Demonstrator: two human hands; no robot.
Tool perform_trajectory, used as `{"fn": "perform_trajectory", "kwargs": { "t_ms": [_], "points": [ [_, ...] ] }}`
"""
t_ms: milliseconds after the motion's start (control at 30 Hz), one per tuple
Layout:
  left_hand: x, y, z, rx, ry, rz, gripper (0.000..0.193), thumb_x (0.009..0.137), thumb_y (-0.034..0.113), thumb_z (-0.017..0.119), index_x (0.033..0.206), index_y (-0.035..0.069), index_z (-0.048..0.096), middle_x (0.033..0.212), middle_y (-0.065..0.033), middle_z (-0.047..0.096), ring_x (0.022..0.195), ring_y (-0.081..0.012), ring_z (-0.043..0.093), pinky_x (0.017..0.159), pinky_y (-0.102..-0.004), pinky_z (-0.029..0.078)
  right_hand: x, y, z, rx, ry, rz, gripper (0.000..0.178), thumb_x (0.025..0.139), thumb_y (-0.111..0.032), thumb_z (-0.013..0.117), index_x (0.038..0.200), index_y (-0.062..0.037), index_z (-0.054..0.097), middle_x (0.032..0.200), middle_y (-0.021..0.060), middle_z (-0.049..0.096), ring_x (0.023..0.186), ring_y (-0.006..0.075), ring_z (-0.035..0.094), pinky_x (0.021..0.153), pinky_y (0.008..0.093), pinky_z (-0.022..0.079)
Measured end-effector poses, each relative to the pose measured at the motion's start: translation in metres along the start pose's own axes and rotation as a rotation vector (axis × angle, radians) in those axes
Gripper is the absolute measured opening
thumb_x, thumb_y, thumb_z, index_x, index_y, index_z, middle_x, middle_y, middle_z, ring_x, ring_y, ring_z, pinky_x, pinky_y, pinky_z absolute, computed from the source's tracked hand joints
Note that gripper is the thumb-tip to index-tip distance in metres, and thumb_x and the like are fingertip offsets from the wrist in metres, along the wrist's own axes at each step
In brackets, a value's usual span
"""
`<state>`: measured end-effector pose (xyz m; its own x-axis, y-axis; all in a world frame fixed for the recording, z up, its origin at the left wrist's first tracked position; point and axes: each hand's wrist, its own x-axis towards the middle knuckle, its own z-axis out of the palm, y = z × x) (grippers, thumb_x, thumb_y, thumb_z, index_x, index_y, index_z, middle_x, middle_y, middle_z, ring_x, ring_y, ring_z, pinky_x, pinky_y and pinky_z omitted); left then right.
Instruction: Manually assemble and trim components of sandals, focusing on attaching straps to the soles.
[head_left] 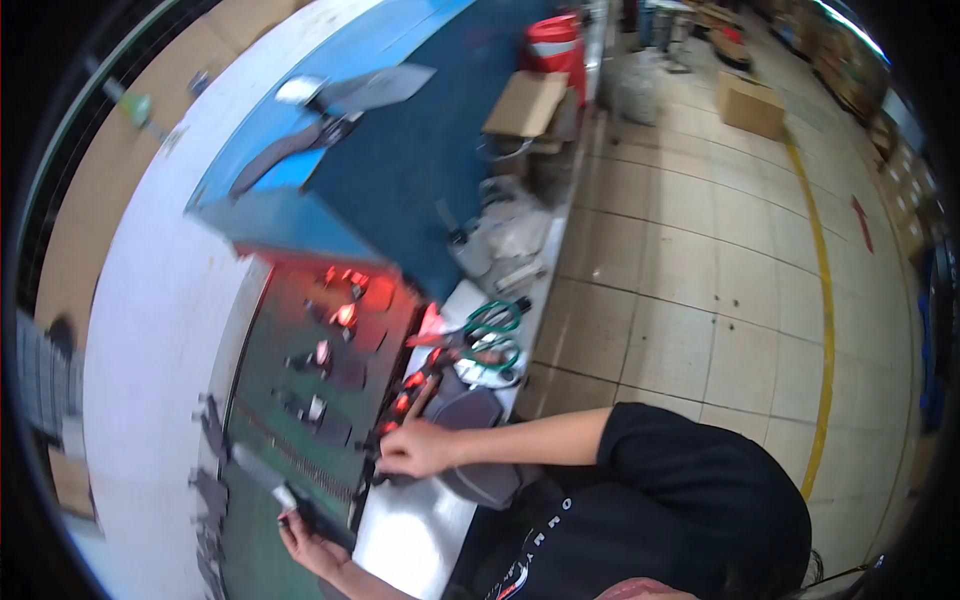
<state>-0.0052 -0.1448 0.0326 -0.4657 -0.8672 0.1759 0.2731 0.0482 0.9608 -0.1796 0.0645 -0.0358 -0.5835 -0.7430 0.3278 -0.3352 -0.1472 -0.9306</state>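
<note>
My left hand (312, 549) is low in the view over a green conveyor belt (262, 545). Its fingertips pinch a flat grey strip with a pale end (262, 473), blurred by motion. My right hand (418, 449) is at the belt's near edge, fingers curled down over small dark parts; what they hold is hidden. Beside it lie dark grey padded pieces (470, 410). Farther up the belt, several dark pieces with light bands (318, 408) lie in a row, the farthest lit red at the mouth of a blue machine housing (310, 225).
Green-handled scissors (492, 335) lie on the side ledge, near plastic bags (512, 225) and a cardboard box (525, 105). A red bucket (556, 50) stands beyond. Dark straps (210, 495) line the belt's far edge. Another dark item (300, 145) lies on the housing.
</note>
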Motion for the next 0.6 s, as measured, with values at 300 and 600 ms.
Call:
{"fn": "perform_trajectory", "kwargs": {
  "t_ms": [300, 600],
  "points": [
    [-0.158, 0.007, 0.055, -0.214, -0.313, -0.419, 0.022, 0.066, -0.008, 0.069, 0.086, -0.002, 0.064, 0.122, -0.0207, 0.056, 0.114, -0.0320, 0.053, 0.099, -0.0412, 0.040, -0.023, -0.093, -0.024, 0.963, -0.293, 0.344, 0.055, 0.075, -0.023, 0.068, 0.118, 0.0065, 0.051, 0.110, 0.0179, 0.061, 0.101, 0.0267, 0.061, 0.095, 0.0379, 0.045],
    [-0.170, 0.011, 0.024, -0.444, -0.148, -0.519, 0.029, 0.082, -0.005, 0.060, 0.110, -0.001, 0.063, 0.123, -0.0170, 0.058, 0.105, -0.0209, 0.061, 0.085, -0.0306, 0.053, -0.028, -0.118, -0.041, 0.733, -0.204, 0.163, 0.034, 0.067, -0.006, 0.064, 0.093, -0.0061, 0.043, 0.094, 0.0058, 0.047, 0.076, 0.0097, 0.043, 0.068, 0.0204, 0.034]
  ]
}}
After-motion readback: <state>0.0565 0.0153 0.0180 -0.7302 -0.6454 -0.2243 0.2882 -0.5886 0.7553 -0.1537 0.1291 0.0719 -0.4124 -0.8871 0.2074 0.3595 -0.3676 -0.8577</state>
